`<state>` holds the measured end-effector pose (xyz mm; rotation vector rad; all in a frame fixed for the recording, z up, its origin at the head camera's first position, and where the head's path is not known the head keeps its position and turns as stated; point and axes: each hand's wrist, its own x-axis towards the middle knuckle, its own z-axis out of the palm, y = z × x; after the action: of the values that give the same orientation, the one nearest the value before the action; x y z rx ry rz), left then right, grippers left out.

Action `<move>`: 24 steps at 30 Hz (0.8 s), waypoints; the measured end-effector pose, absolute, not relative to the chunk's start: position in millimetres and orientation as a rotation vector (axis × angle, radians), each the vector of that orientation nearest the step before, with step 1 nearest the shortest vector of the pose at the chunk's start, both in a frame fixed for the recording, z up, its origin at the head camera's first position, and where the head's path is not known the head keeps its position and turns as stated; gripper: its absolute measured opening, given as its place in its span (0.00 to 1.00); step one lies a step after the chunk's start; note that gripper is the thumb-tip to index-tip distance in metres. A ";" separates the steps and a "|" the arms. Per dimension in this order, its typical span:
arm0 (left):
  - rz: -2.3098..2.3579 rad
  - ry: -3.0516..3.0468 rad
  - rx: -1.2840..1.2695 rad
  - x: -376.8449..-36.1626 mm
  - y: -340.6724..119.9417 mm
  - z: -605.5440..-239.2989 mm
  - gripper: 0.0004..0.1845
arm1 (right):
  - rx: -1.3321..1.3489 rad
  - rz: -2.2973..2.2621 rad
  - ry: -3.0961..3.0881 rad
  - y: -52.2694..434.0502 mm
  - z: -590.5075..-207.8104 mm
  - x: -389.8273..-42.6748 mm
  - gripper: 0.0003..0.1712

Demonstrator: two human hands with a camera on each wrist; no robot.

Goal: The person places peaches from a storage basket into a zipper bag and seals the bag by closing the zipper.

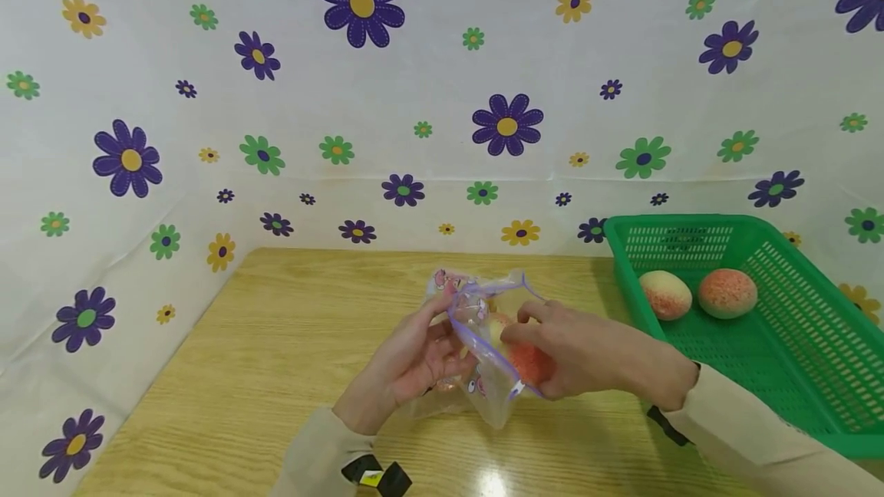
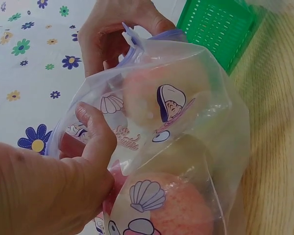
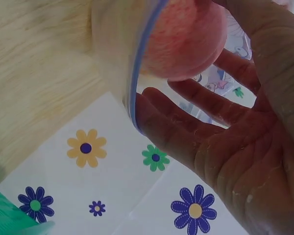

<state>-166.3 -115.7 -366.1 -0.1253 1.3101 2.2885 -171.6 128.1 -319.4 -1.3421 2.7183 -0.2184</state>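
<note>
Leftmost, the left hand [image 1: 407,363] came up from a beige sleeve with its palm turned toward the middle of the table, its thumb and fingers pinching the near wall of the clear plastic zip bag with a purple seal strip and printed shells [image 1: 483,343], which was held just above the light wooden table [image 1: 276,343] at its centre. Beside it, the right hand [image 1: 587,351] reached in from the right, palm down, its fingers curled round a pink-and-cream peach [image 1: 528,359] at the mouth of the bag. Counted in the left wrist view, the bag held two peaches: one upper peach [image 2: 166,93], pale behind the film, and one lower peach [image 2: 166,205], pink and pressed against the plastic. Whether the upper one was the fruit in the right hand could not be told. Farther right, the green perforated plastic basket [image 1: 794,359] stood on the table with two more peaches in it, a paler one [image 1: 664,294] and a redder one [image 1: 727,292], just beside each other. The basket's right end was cut off by the frame, and the bag's bottom was hidden behind both hands.
</note>
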 end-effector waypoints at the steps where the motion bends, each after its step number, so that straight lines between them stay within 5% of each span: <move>1: 2.286 1.313 -0.123 -166.1 -116.0 -365.9 0.17 | -1.319 -0.221 2.726 128.7 -318.7 -171.7 0.35; 7: 2.299 1.287 -0.129 -165.4 -117.1 -362.1 0.16 | -1.257 -0.204 2.782 133.8 -311.9 -173.4 0.44; 24: 2.377 1.352 -0.118 -165.1 -104.3 -340.7 0.13 | -1.212 -0.287 2.765 142.0 -293.1 -176.0 0.44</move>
<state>-165.1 -104.3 -340.7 -0.1178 1.3520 2.3773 -176.0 142.0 -293.1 -1.2121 2.7652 -0.2873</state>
